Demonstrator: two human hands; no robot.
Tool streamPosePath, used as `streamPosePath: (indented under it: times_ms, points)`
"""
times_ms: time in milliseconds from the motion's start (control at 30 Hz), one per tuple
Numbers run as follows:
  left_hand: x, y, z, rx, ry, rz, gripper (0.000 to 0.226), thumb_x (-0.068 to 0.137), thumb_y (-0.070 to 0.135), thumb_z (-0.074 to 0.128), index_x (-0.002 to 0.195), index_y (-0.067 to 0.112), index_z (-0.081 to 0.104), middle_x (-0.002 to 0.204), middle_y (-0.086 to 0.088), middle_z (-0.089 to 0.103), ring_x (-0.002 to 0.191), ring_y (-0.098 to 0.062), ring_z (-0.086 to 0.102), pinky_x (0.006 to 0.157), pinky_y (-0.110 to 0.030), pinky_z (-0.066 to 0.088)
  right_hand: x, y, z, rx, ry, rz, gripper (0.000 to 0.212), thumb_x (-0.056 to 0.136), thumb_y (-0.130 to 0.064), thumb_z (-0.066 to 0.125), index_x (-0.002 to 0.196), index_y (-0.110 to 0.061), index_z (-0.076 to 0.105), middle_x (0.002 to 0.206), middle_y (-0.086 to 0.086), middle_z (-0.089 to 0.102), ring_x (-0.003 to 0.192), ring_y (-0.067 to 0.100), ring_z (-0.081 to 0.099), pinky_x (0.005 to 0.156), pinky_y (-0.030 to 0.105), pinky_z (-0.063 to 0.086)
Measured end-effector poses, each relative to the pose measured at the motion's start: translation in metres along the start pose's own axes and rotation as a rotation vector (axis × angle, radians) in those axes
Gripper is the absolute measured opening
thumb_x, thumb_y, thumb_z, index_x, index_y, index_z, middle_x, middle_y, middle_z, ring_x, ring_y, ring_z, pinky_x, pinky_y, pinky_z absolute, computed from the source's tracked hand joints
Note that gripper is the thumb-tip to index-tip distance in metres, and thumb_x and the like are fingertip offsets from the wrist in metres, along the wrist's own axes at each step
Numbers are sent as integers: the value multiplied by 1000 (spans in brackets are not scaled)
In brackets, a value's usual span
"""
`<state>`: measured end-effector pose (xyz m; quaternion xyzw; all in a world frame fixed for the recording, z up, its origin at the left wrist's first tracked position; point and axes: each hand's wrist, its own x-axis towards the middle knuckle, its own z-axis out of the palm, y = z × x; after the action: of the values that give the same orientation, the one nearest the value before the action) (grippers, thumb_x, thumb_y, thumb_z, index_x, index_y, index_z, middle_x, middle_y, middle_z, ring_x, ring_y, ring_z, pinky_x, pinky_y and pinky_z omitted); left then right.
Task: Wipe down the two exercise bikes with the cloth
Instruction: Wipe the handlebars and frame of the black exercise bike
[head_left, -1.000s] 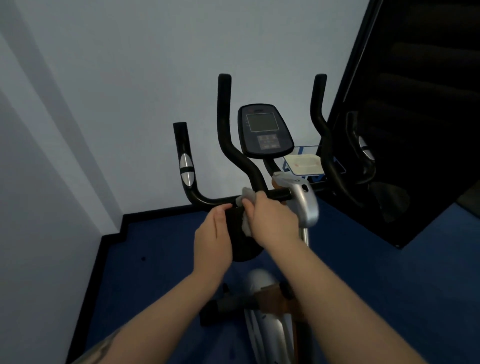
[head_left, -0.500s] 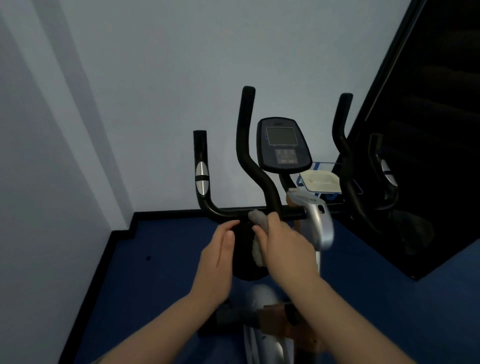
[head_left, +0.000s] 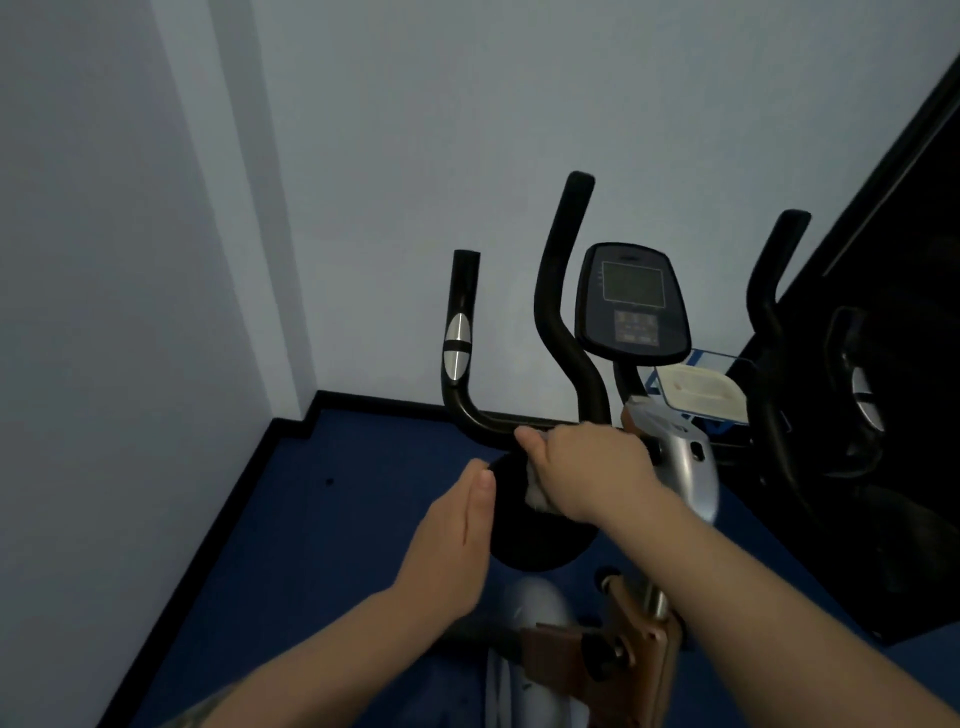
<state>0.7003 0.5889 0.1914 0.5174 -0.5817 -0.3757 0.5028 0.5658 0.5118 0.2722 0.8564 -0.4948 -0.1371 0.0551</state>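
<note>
1. Head view: the right hand is curled round the black handlebar of the exercise bike, with the pale cloth squeezed under its fingers. Only a small bit of cloth peeks out below the hand.
2. The left hand is flat, fingers straight and pressed together, holding nothing. Its fingertips are just beside the round black pad under the bar.
3. The grey screen stands above the bar, near the white wall.
</note>
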Motion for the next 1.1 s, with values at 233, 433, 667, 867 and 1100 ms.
streamPosePath:
  times_ms: [233,433,667,867,1100]
  points:
    - [1,3,-3,24,-27,23,61,97,60,19,89,9,53,82,-15,58,75,-34,55,71,-54,45,-10,-7,11,149,229,36,42,100,-33,40,140,-31,27,111,2,60,88,27,61,61,38,48]
    - [8,2,-8,20,-69,37,60,97,58,25,86,4,51,78,-21,54,69,-37,49,67,-56,42,8,-8,0,76,45,31,51,93,-31,54,138,-21,33,108,8,57,92,31,59,58,37,39]
    - [35,5,-24,-74,-255,-9,48,96,51,44,89,6,60,86,-20,60,78,-36,56,75,-54,45,-36,-14,30,421,352,347,48,95,-57,9,98,-25,45,89,-4,64,76,20,64,54,32,33]
    - [48,10,-14,-210,-364,-67,42,103,32,33,117,10,66,112,-6,70,108,-18,65,89,-20,48,-27,-17,27,528,405,411,45,100,-53,18,93,-23,51,82,-5,63,74,20,63,58,32,41]
    - [53,0,-17,-293,-494,-48,43,102,31,28,128,14,59,124,1,66,117,-16,60,93,-20,47,-48,-33,50,803,627,582,58,94,-60,10,90,-22,55,69,-7,60,63,15,60,59,42,50]
